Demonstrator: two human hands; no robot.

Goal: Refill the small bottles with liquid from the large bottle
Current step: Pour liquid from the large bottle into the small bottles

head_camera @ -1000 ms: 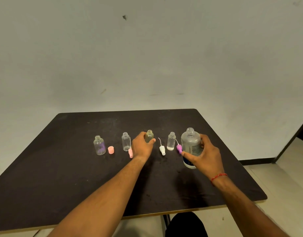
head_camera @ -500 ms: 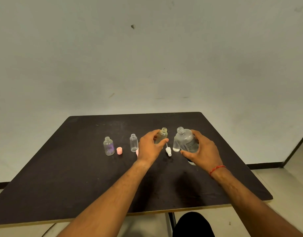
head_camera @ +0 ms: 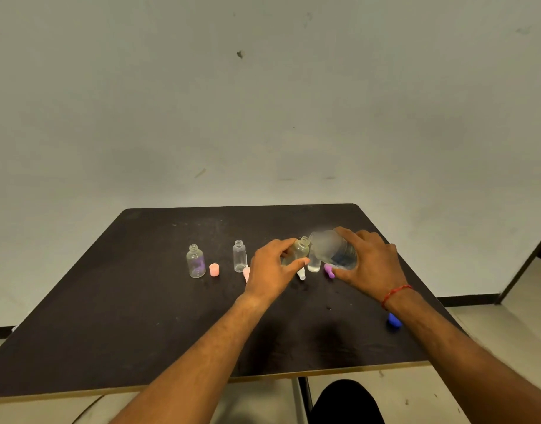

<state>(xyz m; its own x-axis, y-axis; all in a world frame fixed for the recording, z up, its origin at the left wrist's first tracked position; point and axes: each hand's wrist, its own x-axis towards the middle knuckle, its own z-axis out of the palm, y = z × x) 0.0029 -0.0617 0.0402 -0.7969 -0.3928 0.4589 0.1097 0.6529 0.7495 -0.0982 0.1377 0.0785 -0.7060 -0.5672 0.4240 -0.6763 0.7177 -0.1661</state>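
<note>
Clear plastic meets clear plastic: my right hand (head_camera: 371, 264) grips the large bottle (head_camera: 333, 250), tipped so its long axis leans left. Its mouth sits just right of the open neck of the small bottle (head_camera: 298, 250), which my left hand (head_camera: 270, 269) holds over the table (head_camera: 140, 301). I judge the pour turns on getting mouth over neck. Crowding that small bottle are a second small bottle (head_camera: 314, 264) just to its right, a white cap (head_camera: 301, 274) just in front of it, and a purple cap (head_camera: 329, 270) further right. A purple-tinted bottle (head_camera: 196, 261) and a clear bottle (head_camera: 239, 256) stand well to its left.

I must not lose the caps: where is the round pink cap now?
In the head view the round pink cap stands on the table, left of the left hand, between the purple-tinted bottle and the clear bottle.
</note>
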